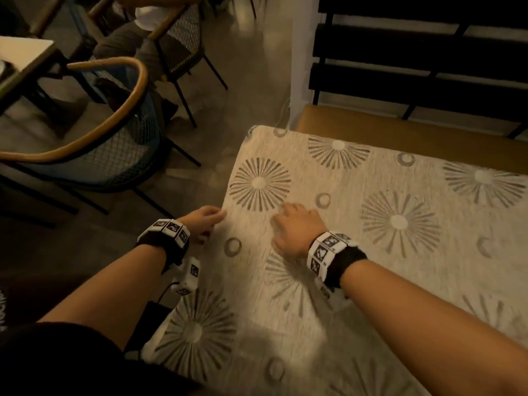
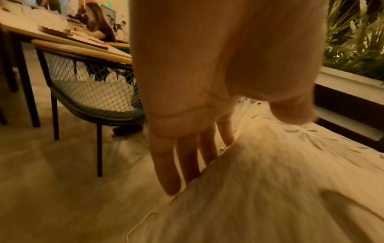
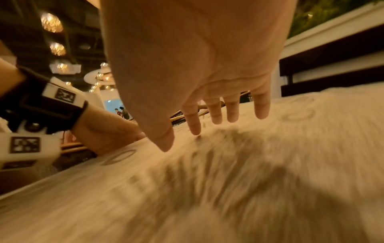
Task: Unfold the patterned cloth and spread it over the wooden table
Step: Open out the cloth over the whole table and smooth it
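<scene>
The patterned cloth [image 1: 357, 252], cream with grey starbursts and rings, lies spread flat and covers the table beneath it, whose wood is hidden. My left hand [image 1: 207, 222] is at the cloth's left edge. In the left wrist view its straight fingers [image 2: 187, 156] run down against the hanging side of the cloth [image 2: 270, 180], with the thumb above the top surface. My right hand [image 1: 294, 224] is palm down over the cloth near that same edge. Its fingers [image 3: 216, 111] are spread and straight just above or touching the cloth [image 3: 228, 180]. Neither hand holds anything.
A chair with a curved wooden rail and mesh back [image 1: 94, 150] stands left of the table. Behind it are more chairs [image 1: 183, 44], a seated person and a white table [image 1: 23, 55]. A wooden bench [image 1: 400, 130] with black slats runs along the far side. A planter [image 2: 353, 49] stands beyond.
</scene>
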The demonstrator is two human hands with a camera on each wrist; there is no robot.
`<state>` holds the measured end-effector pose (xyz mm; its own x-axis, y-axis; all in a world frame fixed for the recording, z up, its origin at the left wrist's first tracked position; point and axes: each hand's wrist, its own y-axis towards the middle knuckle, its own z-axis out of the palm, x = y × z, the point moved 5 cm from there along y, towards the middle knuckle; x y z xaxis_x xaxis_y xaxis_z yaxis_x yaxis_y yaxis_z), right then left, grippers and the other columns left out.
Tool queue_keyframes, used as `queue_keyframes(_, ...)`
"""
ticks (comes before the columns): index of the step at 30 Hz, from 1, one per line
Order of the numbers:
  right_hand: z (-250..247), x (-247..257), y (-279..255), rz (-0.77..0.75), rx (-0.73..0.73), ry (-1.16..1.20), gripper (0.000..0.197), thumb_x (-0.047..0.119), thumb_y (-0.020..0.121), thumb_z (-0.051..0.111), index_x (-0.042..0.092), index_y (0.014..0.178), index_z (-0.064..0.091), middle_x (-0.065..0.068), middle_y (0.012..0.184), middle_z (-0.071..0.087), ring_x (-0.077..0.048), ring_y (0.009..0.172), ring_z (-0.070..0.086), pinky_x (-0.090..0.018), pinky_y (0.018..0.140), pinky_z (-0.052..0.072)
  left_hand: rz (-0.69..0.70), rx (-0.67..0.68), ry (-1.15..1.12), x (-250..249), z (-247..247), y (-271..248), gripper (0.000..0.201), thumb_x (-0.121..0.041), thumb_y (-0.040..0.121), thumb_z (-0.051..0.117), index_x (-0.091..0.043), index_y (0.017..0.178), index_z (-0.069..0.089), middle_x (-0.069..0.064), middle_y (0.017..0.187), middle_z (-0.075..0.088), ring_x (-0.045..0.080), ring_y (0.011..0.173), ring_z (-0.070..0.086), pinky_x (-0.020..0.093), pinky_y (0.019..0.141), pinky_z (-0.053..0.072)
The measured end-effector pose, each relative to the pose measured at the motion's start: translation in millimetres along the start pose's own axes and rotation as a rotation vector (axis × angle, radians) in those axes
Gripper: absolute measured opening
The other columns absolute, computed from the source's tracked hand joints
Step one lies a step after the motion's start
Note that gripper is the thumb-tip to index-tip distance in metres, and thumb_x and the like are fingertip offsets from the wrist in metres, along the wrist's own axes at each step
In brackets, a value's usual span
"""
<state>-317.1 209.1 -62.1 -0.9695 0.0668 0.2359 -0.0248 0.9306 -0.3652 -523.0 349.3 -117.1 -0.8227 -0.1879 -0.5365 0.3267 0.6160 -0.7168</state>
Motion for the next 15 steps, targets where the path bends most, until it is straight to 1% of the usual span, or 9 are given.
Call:
queue_keyframes(1, 12.8, 5.5, -13.2, 0.014, 0.011, 0.021, 0.054, 0.041, 0.089, 0.048, 0.019, 0.139, 0.042, -0.013, 0.152, 0.028, -0.032, 0.135, 0.03, -0.049, 0.102, 0.032, -0.002, 0.055, 0.018, 4.6, 8.6, -6.7, 0.049, -0.062, 0.079, 0.062, -0.032, 0.117, 0.052, -0.001, 0.11, 0.062, 0.019, 0.096, 0.061, 0.039, 0.081, 0.054)
queue_keyframes(2, 24.5, 9.2, -24.6, 0.03, 0.031, 0.038, 0.059, 0.041, 0.089, 0.049, 0.02, 0.143, 0.036, -0.013, 0.155, 0.023, -0.032, 0.139, 0.025, -0.051, 0.105, 0.031, 0.027, 0.055, 0.06, 6.6, 12.8, -11.3, 0.07, -0.068, 0.068, 0.065, -0.03, 0.124, 0.05, 0.001, 0.117, 0.063, 0.021, 0.103, 0.062, 0.043, 0.088, 0.054)
queue_keyframes(3, 33.8, 10.7, -34.4, 0.046, 0.044, 0.049, 0.063, 0.04, 0.089, 0.05, 0.021, 0.146, 0.031, -0.012, 0.158, 0.017, -0.032, 0.143, 0.02, -0.052, 0.109, 0.027, 0.061, 0.009, 0.139, 5.6, 13.6, -15.6, 0.086, -0.071, 0.06, 0.065, -0.026, 0.131, 0.048, 0.005, 0.126, 0.062, 0.024, 0.11, 0.061, 0.045, 0.095, 0.051)
queue_keyframes(4, 41.0, 10.7, -42.9, 0.06, 0.045, 0.056, 0.065, 0.04, 0.089, 0.05, 0.023, 0.148, 0.027, -0.01, 0.16, 0.013, -0.032, 0.145, 0.015, -0.053, 0.112, 0.024, 0.078, -0.065, 0.242, 1.3, 12.9, -19.6, 0.093, -0.069, 0.062, 0.065, -0.023, 0.139, 0.042, 0.008, 0.134, 0.057, 0.027, 0.117, 0.058, 0.045, 0.101, 0.047)
queue_keyframes(7, 52.9, 5.0, -70.0, 0.097, 0.04, 0.091, 0.065, 0.039, 0.089, 0.05, 0.024, 0.149, 0.026, -0.009, 0.162, 0.011, -0.03, 0.147, 0.012, -0.052, 0.115, 0.019, 0.14, -0.329, 0.671, -28.4, 14.7, -37.9, 0.089, -0.049, 0.081, 0.066, -0.027, 0.151, 0.015, 0.011, 0.154, 0.03, 0.035, 0.138, 0.033, 0.049, 0.108, 0.036)
queue_keyframes(9, 55.5, -7.9, -93.9, 0.139, 0.032, 0.126, 0.064, 0.04, 0.09, 0.049, 0.023, 0.148, 0.029, -0.01, 0.161, 0.012, -0.03, 0.147, 0.013, -0.051, 0.115, 0.021, 0.278, -0.361, 0.916, -59.8, 41.2, -59.2, 0.089, -0.042, 0.084, 0.064, -0.033, 0.151, 0.007, 0.01, 0.159, 0.014, 0.038, 0.144, 0.016, 0.055, 0.11, 0.031)
queue_keyframes(10, 56.8, -17.2, -108.0, 0.162, 0.022, 0.145, 0.063, 0.041, 0.09, 0.049, 0.022, 0.147, 0.031, -0.01, 0.161, 0.014, -0.029, 0.147, 0.014, -0.05, 0.115, 0.022, 0.368, -0.324, 0.965, -75.8, 63.7, -70.6, 0.09, -0.041, 0.085, 0.063, -0.036, 0.151, 0.004, 0.01, 0.161, 0.009, 0.038, 0.145, 0.01, 0.056, 0.111, 0.029)
queue_keyframes(12, 61.9, -40.2, -142.0, 0.222, -0.004, 0.172, 0.061, 0.045, 0.089, 0.049, 0.022, 0.144, 0.035, -0.011, 0.16, 0.016, -0.027, 0.146, 0.016, -0.048, 0.113, 0.025, 0.565, -0.166, 0.963, -105.8, 126.1, -98.2, 0.093, -0.045, 0.084, 0.064, -0.042, 0.151, 0.0, 0.008, 0.162, 0.004, 0.037, 0.147, 0.007, 0.054, 0.112, 0.028)
queue_keyframes(15, 78.9, -76.5, -202.1, 0.306, -0.038, 0.185, 0.07, 0.052, 0.086, 0.042, 0.024, 0.149, 0.028, -0.01, 0.162, 0.013, -0.027, 0.148, 0.013, -0.047, 0.116, 0.022, 0.748, 0.076, 1.044, -129.7, 228.2, -144.6, 0.095, -0.059, 0.08, 0.063, -0.044, 0.15, 0.001, 0.007, 0.162, 0.001, 0.034, 0.147, 0.005, 0.054, 0.112, 0.027)
